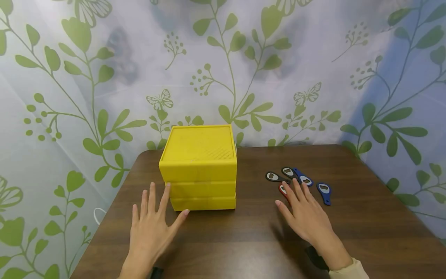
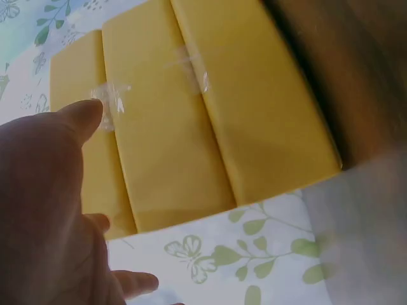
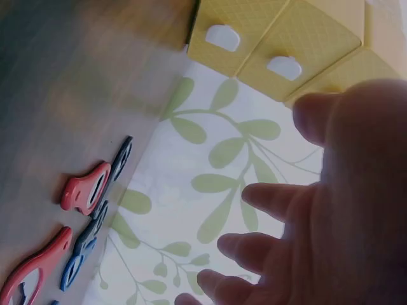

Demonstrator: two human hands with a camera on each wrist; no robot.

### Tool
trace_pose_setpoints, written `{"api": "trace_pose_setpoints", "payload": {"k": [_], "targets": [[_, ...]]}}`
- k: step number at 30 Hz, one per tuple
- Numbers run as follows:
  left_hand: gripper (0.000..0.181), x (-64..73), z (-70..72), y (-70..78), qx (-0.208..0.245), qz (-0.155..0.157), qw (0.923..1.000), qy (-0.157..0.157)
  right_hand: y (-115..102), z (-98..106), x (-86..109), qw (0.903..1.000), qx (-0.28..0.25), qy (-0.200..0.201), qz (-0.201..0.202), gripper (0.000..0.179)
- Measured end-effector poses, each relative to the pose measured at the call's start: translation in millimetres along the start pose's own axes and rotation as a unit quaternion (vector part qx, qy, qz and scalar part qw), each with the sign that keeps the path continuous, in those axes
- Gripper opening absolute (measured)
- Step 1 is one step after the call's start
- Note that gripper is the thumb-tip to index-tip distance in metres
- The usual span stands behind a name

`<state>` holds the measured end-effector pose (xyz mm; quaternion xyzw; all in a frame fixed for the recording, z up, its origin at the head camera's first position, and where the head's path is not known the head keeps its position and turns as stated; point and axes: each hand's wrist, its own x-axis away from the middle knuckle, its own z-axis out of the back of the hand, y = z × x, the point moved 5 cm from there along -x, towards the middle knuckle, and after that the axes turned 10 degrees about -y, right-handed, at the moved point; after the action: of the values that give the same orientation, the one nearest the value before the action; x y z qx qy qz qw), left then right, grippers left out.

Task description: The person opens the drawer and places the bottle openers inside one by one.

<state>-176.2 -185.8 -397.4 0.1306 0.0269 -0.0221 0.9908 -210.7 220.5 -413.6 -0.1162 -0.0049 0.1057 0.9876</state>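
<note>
A yellow drawer box [image 1: 200,172] with three stacked tiers stands on the table, left of centre. My left hand [image 1: 150,228] is spread with straight fingers in front of its left corner, holding nothing. In the left wrist view, clear tape [image 2: 113,105] crosses the tiers near my thumb. My right hand [image 1: 308,217], fingers extended and nothing in it, hovers beside several bottle openers. It partly hides a red bottle opener [image 1: 283,188]. Around that lie a black bottle opener [image 1: 273,177], another black one [image 1: 288,173], and a blue bottle opener [image 1: 324,190]. White drawer knobs [image 3: 222,38] show on the box's right side.
The brown wooden table [image 1: 258,240] reaches back to a wall cloth [image 1: 223,69] printed with green leaves and butterflies. A thin white cable loop [image 1: 99,213] shows at the table's left edge.
</note>
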Motion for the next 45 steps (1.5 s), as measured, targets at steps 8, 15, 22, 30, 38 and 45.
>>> {"api": "trace_pose_setpoints", "payload": {"k": [8, 15, 22, 30, 38, 45], "targets": [[0.100, -7.0, 30.6, 1.0, 0.025, -0.029, 0.9968, 0.070, 0, 18, -12.7, 0.9958, -0.059, 0.065, 0.025, 0.066], [0.097, -13.6, 58.0, 10.0, 0.057, -0.089, 0.9821, 0.156, 3, 29, -26.7, 0.9866, -0.132, 0.074, 0.060, 0.059], [0.089, -22.2, 71.5, 24.8, 0.073, -0.126, 0.9701, 0.195, 0, 40, -40.0, 0.9776, -0.186, 0.061, 0.077, 0.055], [0.085, -36.2, 79.5, 44.1, 0.031, -0.185, 0.9501, 0.249, -10, 41, -60.9, 0.9662, -0.232, 0.055, 0.097, 0.055], [0.082, -48.5, 83.0, 60.5, 0.020, -0.222, 0.9374, 0.267, -22, 40, -80.7, 0.9520, -0.267, 0.082, 0.125, 0.049], [0.077, -59.9, 84.5, 69.2, 0.010, -0.228, 0.9418, 0.247, -34, 38, -96.1, 0.9467, -0.291, 0.062, 0.123, 0.048]]}}
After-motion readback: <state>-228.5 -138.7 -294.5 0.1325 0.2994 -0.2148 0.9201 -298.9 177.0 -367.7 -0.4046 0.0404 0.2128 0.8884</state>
